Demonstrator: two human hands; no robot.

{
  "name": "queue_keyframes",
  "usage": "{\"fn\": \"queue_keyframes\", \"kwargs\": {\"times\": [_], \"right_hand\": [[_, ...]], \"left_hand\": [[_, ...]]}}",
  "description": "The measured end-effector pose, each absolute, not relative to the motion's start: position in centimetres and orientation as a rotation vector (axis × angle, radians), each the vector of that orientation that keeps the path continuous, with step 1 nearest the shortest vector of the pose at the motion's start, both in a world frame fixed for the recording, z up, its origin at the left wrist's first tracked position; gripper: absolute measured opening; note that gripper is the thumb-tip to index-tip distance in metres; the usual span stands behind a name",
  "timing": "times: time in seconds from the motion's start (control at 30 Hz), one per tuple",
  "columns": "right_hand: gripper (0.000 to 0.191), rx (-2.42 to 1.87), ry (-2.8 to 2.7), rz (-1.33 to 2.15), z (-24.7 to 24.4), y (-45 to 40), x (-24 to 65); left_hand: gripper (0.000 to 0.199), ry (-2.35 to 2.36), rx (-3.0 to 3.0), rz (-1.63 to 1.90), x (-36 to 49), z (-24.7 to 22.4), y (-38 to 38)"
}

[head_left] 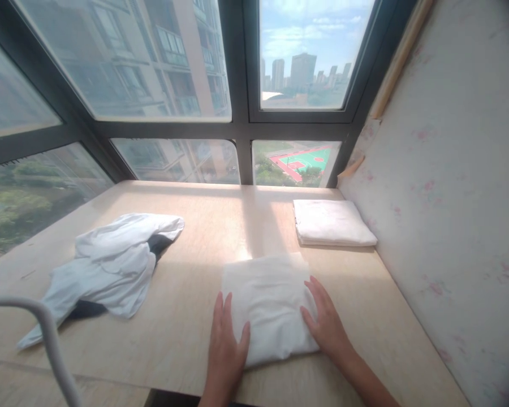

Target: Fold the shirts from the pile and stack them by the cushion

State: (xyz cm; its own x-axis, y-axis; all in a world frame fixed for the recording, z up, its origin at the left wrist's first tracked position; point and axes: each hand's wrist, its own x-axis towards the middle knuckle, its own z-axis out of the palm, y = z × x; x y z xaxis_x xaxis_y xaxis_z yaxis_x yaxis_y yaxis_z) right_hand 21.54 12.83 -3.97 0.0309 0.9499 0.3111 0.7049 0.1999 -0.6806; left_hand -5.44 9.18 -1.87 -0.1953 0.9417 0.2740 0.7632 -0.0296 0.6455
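A folded white cloth [271, 305], its top slightly wrinkled, lies flat on the pale wooden tabletop [182, 339] in front of me. My left hand [228, 345] rests along its left edge, fingers apart and pointing forward. At the right edge, my right hand [324, 316] touches the cloth with its fingers spread over the side. Neither hand grips the fabric. What kind of garment or linen the folded cloth is, I cannot tell.
Crumpled white clothing [114, 260] with dark parts lies on the left. A neatly folded white cloth [333, 223] sits at the back right, near the flowered wall [449, 198]. A grey curved tube [46, 328] rises at the lower left. Windows with dark frames [241, 130] border the back.
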Motion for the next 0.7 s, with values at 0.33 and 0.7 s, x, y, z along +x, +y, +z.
{"fn": "queue_keyframes", "kwargs": {"times": [0.33, 0.7], "right_hand": [[0.052, -1.568, -1.238, 1.298, -1.3, 13.1, 25.4], [0.037, -1.909, -1.581, 0.669, 0.6, 12.1, 20.7]], "left_hand": [[0.075, 1.694, 0.776, 0.991, -10.4, 0.4, 8.3], [0.054, 1.831, 1.169, 0.907, -6.0, 2.1, 10.3]]}}
